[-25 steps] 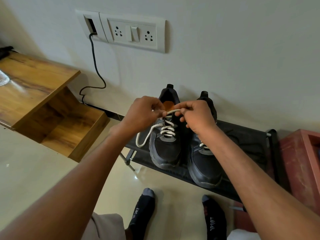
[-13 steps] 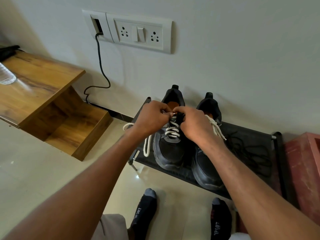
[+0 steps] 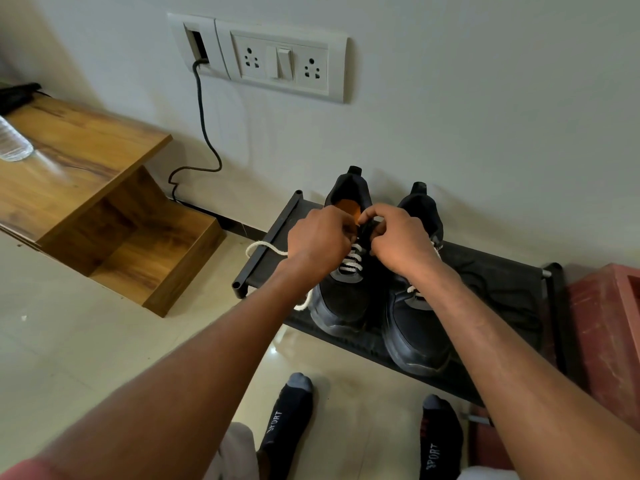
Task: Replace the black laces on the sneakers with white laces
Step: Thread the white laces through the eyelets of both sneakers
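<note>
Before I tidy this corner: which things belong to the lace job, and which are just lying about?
Job:
- left sneaker
- right sneaker
- white lace
- removed black laces on the shoe rack
- left hand, right hand, both at the left sneaker's top eyelets

Lying about:
- wooden shelf
- wall cable
- red box

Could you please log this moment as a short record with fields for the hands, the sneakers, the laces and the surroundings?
left hand: left hand pinches the white lace at the left sneaker top
right hand: right hand works at the same spot, fingers curled
right sneaker: right sneaker shows white lacing
support: both stand on a black rack
old laces: black laces lie on the rack
wall: switch panel
</note>
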`<state>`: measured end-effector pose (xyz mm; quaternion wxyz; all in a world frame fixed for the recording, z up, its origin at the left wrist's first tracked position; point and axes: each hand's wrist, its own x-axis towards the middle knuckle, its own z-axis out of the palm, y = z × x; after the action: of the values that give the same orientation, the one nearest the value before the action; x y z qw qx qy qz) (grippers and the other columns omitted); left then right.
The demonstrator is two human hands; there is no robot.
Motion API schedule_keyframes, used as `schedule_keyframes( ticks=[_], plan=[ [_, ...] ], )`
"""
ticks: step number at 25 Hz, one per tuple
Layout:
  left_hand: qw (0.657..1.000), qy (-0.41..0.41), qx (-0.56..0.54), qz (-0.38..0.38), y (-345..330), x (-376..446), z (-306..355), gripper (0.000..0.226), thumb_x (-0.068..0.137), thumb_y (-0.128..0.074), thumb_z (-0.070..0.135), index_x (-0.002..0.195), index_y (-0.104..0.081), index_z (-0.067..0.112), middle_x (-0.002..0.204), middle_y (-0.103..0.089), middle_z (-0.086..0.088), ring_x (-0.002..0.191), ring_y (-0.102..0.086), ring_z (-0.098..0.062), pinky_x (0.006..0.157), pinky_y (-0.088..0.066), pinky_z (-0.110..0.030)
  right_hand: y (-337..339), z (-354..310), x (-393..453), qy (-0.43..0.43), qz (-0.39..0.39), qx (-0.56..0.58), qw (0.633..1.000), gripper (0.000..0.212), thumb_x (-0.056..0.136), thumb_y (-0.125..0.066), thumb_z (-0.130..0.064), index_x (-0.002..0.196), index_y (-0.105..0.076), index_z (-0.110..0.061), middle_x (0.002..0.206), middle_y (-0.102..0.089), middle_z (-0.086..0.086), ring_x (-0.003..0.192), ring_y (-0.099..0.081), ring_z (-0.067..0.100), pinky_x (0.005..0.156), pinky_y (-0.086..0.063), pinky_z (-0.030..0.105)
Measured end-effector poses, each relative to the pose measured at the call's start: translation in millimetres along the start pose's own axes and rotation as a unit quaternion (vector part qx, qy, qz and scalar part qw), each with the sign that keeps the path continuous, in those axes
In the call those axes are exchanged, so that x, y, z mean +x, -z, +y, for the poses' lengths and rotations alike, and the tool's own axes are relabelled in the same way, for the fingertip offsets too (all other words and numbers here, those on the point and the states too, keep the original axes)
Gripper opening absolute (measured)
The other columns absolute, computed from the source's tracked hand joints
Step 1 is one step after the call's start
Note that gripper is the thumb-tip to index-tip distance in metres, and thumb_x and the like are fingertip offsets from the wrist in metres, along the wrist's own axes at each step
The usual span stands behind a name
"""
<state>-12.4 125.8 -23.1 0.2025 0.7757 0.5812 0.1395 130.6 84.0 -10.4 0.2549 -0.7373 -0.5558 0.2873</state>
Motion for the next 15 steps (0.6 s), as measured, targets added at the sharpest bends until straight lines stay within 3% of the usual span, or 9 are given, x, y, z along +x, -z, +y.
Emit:
schedule_keyframes(
  ticks=[3,7,11,15],
  plan=[
    [0.998,0.012,-0.051,-0.023,-2.8,4.1,-6.0,0.013,0.092,-0.071,0.025,0.095,-0.077,0.036,0.102,-0.073,0.009,0.089,-0.069,-0.020,0.074,-0.058,-0.038,-0.5,0.5,0.9,0.000,-0.002,0.005,1.000,0.053,0.083,-0.059,0.007,0.108,-0.070,-0.038,0.086,-0.071,0.000,0.076,-0.069,0.019,0.059,-0.049,0.028],
    [0.999,0.004,-0.021,-0.046,3.4,10.2,-10.3,0.014,0.092,-0.072,0.028,0.098,-0.078,0.040,0.099,-0.072,0.009,0.086,-0.068,-0.021,0.072,-0.055,-0.035,1.1,0.6,2.3,0.004,-0.009,0.011,1.000,0.053,0.083,-0.057,0.007,0.109,-0.071,-0.038,0.082,-0.071,0.001,0.076,-0.070,0.019,0.062,-0.054,0.031],
    [0.993,0.031,-0.087,-0.073,1.7,15.0,-13.8,0.020,0.090,-0.075,0.025,0.079,-0.072,0.041,0.089,-0.073,0.012,0.080,-0.070,-0.017,0.079,-0.062,-0.043,0.9,3.2,3.0,0.007,-0.009,0.013,1.000,0.052,0.085,-0.058,0.006,0.110,-0.070,-0.038,0.082,-0.071,0.002,0.076,-0.070,0.020,0.063,-0.056,0.033],
    [0.979,0.066,-0.175,-0.080,-0.9,18.8,-19.1,0.015,0.091,-0.076,0.019,0.080,-0.077,0.028,0.080,-0.070,0.005,0.070,-0.065,-0.017,0.077,-0.063,-0.045,0.2,4.3,5.0,0.007,-0.013,0.018,1.000,0.055,0.083,-0.056,0.008,0.106,-0.070,-0.040,0.079,-0.072,0.003,0.076,-0.073,0.022,0.073,-0.063,0.044]
  ],
)
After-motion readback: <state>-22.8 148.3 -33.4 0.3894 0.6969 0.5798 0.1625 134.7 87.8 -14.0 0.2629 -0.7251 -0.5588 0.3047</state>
